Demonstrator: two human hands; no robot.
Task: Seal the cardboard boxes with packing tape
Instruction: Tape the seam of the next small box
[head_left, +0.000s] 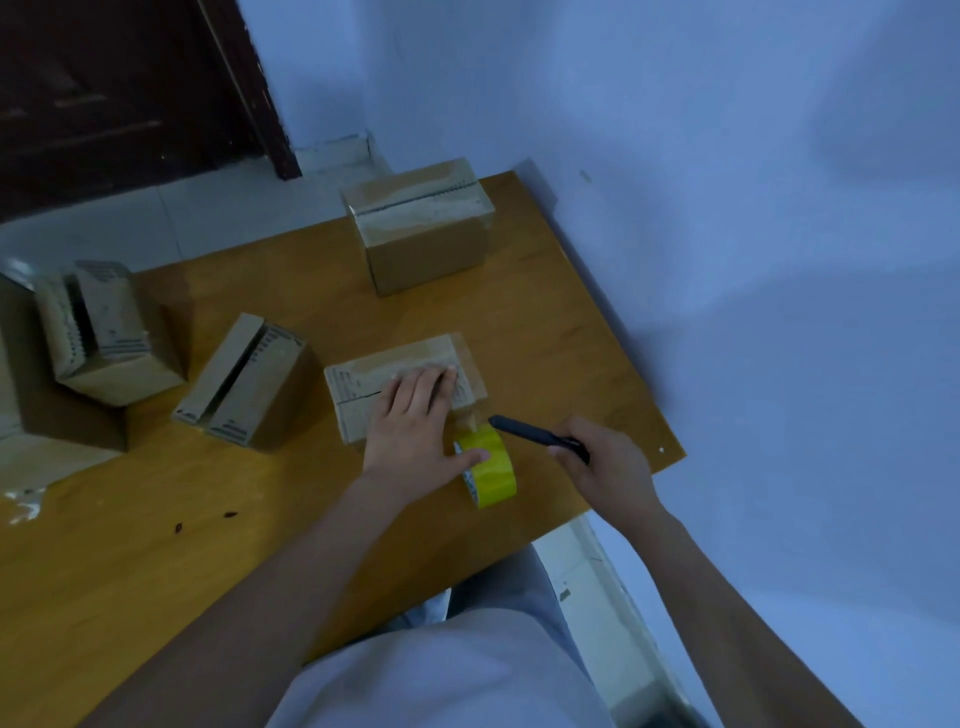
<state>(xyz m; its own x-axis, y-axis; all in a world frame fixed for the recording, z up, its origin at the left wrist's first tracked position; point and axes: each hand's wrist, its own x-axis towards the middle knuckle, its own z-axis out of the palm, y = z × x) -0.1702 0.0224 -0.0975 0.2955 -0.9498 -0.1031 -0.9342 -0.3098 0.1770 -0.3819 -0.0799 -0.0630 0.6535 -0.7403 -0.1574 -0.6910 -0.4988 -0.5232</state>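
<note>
Here we press our left hand (410, 421) flat on the top of a small cardboard box (363, 387) near the middle of a wooden table (156, 545), its fingers (436, 382) straight and close together along the taped seam, the thumb (475, 457) stretched out toward 3 o'clock and touching a yellow tape roll (493, 467). The roll stands on edge just beside the box at its 4 o'clock corner, and a short strip of tape runs up from it to the box's side. Our right hand (605, 462), at 3 o'clock from the roll, curls its fingers round a dark pen-like tool (535, 434) whose tip points toward 9 o'clock and stops just short of that strip; we cannot tell whether it is a pen or a cutter. At 12 o'clock from the held box, near the table's far edge, sits 1 closed box (421, 228) with tape across its top. At 9 o'clock lies a box tipped on its side (244, 384), flaps ajar, and farther out at 9 o'clock another tilted box (104, 332) leans at the table's edge
</note>
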